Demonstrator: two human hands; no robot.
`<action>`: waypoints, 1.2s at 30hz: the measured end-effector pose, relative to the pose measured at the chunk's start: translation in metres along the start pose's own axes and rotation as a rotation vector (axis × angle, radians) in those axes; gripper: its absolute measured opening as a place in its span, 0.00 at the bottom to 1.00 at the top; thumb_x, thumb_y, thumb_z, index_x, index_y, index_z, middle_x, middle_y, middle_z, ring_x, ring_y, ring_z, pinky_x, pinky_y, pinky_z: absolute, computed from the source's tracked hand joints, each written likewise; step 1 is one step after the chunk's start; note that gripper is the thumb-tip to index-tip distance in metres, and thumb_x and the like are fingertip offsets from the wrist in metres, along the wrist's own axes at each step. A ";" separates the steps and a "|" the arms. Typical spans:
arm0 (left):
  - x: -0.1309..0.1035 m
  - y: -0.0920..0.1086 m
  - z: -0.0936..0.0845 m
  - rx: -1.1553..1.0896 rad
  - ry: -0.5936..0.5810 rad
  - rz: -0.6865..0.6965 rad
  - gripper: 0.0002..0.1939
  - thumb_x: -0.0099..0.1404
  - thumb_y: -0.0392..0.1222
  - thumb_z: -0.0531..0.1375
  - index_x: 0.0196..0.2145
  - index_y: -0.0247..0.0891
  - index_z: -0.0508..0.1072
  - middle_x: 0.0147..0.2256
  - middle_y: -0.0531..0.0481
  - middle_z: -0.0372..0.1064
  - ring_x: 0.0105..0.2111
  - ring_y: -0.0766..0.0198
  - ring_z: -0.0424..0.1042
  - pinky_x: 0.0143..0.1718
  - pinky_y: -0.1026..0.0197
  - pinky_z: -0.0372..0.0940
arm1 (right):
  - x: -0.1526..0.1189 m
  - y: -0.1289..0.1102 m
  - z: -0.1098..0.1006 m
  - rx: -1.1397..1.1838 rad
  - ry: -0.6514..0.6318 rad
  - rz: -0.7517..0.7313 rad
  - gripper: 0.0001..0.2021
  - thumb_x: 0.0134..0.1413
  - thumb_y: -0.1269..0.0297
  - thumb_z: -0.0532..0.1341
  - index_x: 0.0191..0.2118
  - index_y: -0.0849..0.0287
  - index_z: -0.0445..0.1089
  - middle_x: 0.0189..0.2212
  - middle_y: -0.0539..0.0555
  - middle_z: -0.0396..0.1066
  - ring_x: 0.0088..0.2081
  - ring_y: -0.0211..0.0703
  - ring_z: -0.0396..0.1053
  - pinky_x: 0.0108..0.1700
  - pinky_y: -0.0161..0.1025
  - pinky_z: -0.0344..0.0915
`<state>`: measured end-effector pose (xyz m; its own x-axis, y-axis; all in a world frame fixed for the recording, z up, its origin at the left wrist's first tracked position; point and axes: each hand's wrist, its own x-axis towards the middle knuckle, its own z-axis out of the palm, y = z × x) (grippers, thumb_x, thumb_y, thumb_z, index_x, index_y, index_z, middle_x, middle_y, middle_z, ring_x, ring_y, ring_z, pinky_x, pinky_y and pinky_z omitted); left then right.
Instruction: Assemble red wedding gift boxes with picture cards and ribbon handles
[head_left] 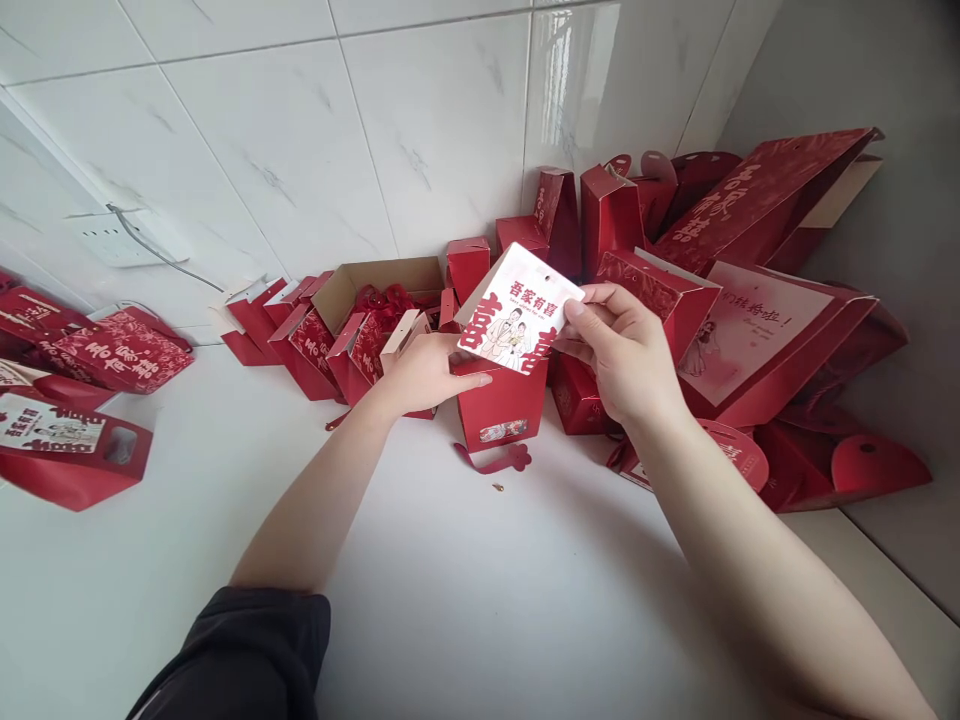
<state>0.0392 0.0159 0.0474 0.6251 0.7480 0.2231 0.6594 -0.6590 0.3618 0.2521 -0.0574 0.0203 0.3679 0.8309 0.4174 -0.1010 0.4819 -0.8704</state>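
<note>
Right hand (637, 350) around right corner of printed card (510, 325)

White square paper card (514, 320), at the clock's centre: "吾家有喜", large red "喜" flanking; finer line illegible. Red cardboard box with pale pink panel (780, 325), three o'clock: "结婚啦!". Red floral-patterned carton (124, 352), nine o'clock: "有喜".

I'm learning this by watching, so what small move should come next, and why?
Probably ease the printed panel down toward the red box: the right hand pinches the panel's corner above the box, and the left hand is at the box's side, seemingly placed to steady it.
</note>
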 end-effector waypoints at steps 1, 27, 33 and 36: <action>0.001 0.000 0.001 -0.018 0.011 0.009 0.21 0.60 0.51 0.65 0.51 0.48 0.76 0.49 0.49 0.74 0.55 0.44 0.66 0.55 0.46 0.62 | -0.001 0.001 0.001 -0.005 -0.004 0.002 0.08 0.55 0.58 0.68 0.37 0.53 0.70 0.29 0.49 0.72 0.33 0.39 0.73 0.43 0.43 0.76; 0.002 -0.004 0.000 -0.035 -0.314 0.008 0.11 0.58 0.43 0.62 0.39 0.40 0.77 0.32 0.48 0.76 0.36 0.54 0.74 0.40 0.53 0.67 | 0.001 -0.001 -0.014 -0.516 -0.299 0.005 0.07 0.58 0.60 0.63 0.40 0.56 0.70 0.34 0.53 0.75 0.36 0.45 0.73 0.42 0.46 0.71; -0.001 -0.008 -0.007 -0.206 -0.267 0.108 0.26 0.63 0.51 0.61 0.58 0.46 0.68 0.54 0.49 0.72 0.54 0.52 0.69 0.56 0.51 0.63 | 0.004 0.001 -0.010 -0.270 -0.083 0.007 0.06 0.56 0.61 0.63 0.38 0.55 0.68 0.31 0.51 0.72 0.36 0.43 0.73 0.42 0.43 0.72; 0.000 -0.008 -0.007 -0.216 -0.189 0.106 0.18 0.65 0.53 0.59 0.50 0.46 0.75 0.51 0.50 0.74 0.54 0.52 0.69 0.60 0.47 0.60 | 0.008 0.003 -0.012 -0.125 0.066 -0.017 0.09 0.57 0.62 0.62 0.44 0.52 0.66 0.35 0.51 0.72 0.38 0.44 0.74 0.42 0.44 0.74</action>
<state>0.0309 0.0214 0.0506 0.7659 0.6344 0.1048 0.4948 -0.6856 0.5340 0.2662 -0.0525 0.0177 0.4292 0.8007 0.4180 0.0207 0.4539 -0.8908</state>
